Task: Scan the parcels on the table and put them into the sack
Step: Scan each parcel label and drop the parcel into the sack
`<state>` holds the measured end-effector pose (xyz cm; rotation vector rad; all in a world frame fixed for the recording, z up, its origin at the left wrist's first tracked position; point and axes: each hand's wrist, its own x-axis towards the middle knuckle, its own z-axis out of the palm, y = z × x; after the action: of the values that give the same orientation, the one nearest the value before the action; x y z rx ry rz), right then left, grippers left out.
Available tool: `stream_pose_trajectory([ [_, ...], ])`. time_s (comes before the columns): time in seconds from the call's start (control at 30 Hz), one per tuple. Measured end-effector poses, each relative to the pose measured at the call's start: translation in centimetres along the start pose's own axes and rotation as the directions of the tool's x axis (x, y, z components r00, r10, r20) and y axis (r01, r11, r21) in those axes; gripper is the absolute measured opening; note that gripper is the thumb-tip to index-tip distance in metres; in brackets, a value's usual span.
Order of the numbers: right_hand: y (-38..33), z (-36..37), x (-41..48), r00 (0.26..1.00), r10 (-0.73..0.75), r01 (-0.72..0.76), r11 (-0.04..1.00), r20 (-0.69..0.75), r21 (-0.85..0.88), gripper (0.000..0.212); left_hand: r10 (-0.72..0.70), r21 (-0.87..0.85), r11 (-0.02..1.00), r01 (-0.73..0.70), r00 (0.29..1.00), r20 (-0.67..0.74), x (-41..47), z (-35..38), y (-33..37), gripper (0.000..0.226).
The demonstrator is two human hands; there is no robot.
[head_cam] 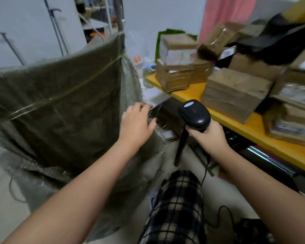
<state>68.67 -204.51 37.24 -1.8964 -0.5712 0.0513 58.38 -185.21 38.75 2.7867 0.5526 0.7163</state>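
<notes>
Much of the task is judged to be left. Many brown paper-wrapped cardboard parcels [234, 92] are stacked along the near edge and toward the far corner of the yellow-topped table [250, 127], and none is held. The large grey-green woven plastic sack [60, 103] is propped open just beside the table's left end; what has already been put in it cannot be made out. The left hand [136, 122] is stretched forward to the sack's rim near that end, with its fingers loosely spread and nothing gripped; whether the rim is touched cannot be told. The black handheld barcode scanner [195, 113] is gripped by its handle in the right hand [208, 136], which is raised below the table's near edge with the scanner's head pointed toward the parcels.
</notes>
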Motion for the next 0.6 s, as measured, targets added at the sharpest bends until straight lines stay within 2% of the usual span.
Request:
stream_pose_trajectory([
  [0.13,-1.8,-4.7,-0.9,0.999,-0.022,0.022,1.0,-0.048,-0.017,0.038,0.073,-0.101,0.992,-0.078,0.996,-0.046,1.7,-1.5,4.7,0.046],
  [0.23,-3.4,-7.1,-0.7,0.993,-0.061,0.059,0.998,-0.097,-0.025,0.041,0.107,-0.29,0.952,-0.095,0.994,0.027,3.2,-2.1,6.3,0.054],
  [0.3,-4.8,-8.2,0.2,0.987,-0.091,0.09,0.996,-0.132,-0.011,0.041,0.087,-0.334,0.94,-0.064,0.995,0.054,5.0,-2.5,6.6,0.066],
  [0.47,-8.0,-8.8,4.2,0.988,-0.065,0.078,0.993,-0.138,0.091,0.035,-0.006,-0.254,0.967,0.009,1.0,0.01,11.4,-2.9,6.8,0.081],
  [0.6,-8.8,-7.9,7.8,0.984,0.004,0.028,0.984,-0.177,0.177,0.033,0.028,-0.061,0.998,-0.03,0.999,-0.037,17.1,-2.5,7.5,0.078],
])
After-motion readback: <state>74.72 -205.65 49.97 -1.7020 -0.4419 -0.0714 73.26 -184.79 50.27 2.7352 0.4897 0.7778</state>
